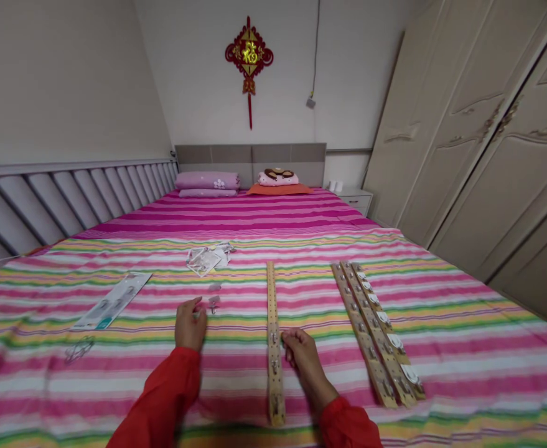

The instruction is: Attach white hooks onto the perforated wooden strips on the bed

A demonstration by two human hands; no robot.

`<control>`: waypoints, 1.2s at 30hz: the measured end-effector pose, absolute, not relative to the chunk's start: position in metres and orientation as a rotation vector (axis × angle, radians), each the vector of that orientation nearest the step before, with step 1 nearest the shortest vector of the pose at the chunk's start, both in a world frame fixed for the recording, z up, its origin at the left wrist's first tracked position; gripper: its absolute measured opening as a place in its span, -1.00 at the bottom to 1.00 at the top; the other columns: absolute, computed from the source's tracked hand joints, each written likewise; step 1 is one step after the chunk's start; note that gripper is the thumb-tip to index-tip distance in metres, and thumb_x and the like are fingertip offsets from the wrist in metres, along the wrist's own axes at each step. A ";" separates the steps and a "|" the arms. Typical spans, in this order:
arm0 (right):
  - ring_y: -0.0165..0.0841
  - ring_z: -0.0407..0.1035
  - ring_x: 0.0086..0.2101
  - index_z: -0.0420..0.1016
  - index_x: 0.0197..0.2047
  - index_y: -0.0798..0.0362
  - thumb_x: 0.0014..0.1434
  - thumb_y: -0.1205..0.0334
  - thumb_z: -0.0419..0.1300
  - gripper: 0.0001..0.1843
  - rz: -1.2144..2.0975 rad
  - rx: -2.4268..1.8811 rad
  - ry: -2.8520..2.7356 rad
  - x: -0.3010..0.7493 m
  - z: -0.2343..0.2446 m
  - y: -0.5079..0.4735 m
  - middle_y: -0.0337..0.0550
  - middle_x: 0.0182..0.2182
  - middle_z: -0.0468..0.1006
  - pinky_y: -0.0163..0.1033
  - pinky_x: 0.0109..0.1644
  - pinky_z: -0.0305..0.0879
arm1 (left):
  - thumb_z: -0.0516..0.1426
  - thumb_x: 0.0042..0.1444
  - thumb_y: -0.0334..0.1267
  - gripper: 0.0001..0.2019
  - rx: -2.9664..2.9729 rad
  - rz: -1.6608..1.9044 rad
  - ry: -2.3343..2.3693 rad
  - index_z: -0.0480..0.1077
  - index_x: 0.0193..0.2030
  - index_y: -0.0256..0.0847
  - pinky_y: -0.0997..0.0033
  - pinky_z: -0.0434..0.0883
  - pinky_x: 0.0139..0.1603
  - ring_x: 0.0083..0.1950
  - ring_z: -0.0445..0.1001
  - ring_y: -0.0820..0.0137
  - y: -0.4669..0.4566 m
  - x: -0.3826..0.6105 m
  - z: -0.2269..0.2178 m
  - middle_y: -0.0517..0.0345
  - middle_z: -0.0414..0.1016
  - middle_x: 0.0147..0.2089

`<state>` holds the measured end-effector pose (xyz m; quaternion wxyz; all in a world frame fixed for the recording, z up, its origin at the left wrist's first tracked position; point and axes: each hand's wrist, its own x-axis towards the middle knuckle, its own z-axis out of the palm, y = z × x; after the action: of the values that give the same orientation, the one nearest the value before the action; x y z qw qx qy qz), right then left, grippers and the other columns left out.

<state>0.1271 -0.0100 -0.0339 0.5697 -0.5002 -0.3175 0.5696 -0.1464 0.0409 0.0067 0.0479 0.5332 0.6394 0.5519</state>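
Striped bedspread [441,354], left fingers [191,311] closed, right fingers [292,343] open against a wooden hook strip [274,379]

Left hand [190,325]: passage to the right runs over the striped bedspread [236,379] as far as the wooden strip [273,305], which lies lengthwise against the right hand [302,356]. Right hand: bedspread continues rightward to the side-by-side hook strips [371,330], the next obstacle. Directly ahead of the left hand: a small metal hook [214,303]; farther ahead, paper packets [205,259]. Ahead-left: a packaging card [112,301].

Gold character 福 on red wall knot [249,53]; packaging [111,301] print unreadable.
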 end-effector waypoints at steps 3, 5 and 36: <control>-0.56 0.00 -0.83 0.35 -0.57 0.05 -0.18 0.05 0.30 -0.73 1.335 -1.172 -0.755 0.128 -0.033 -0.010 -0.43 -0.84 0.26 -0.42 -0.77 -0.18 | 0.10 -0.14 -0.26 -0.80 1.766 1.589 1.925 0.46 -0.33 -0.18 0.19 0.36 -0.06 -0.21 0.39 0.21 0.049 -0.153 0.003 0.02 0.41 -0.32; -0.56 0.00 -0.84 0.33 -0.59 0.05 -0.18 0.06 0.29 -0.72 1.333 -1.173 -0.759 0.128 -0.033 -0.010 -0.43 -0.85 0.26 -0.42 -0.77 -0.17 | 0.10 -0.11 -0.22 -0.84 1.819 1.550 1.908 0.45 -0.39 -0.17 0.20 0.37 -0.10 -0.21 0.40 0.19 0.050 -0.154 0.001 0.01 0.42 -0.34; -0.57 0.06 -0.82 0.35 -0.59 0.07 -0.19 0.10 0.31 -0.74 1.346 -1.142 -0.742 0.129 -0.032 -0.012 -0.40 -0.81 0.31 -0.44 -0.76 -0.16 | 0.39 -0.39 -0.21 -0.69 0.642 1.475 1.290 0.40 -0.53 -0.26 0.51 0.41 -0.34 -0.44 0.47 0.50 0.008 -0.129 0.020 0.22 0.50 -0.52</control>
<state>0.1295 -0.0116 -0.0322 0.5756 -0.4875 -0.3169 0.5750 -0.1294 0.0076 0.0199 0.5140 0.2671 0.5365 0.6137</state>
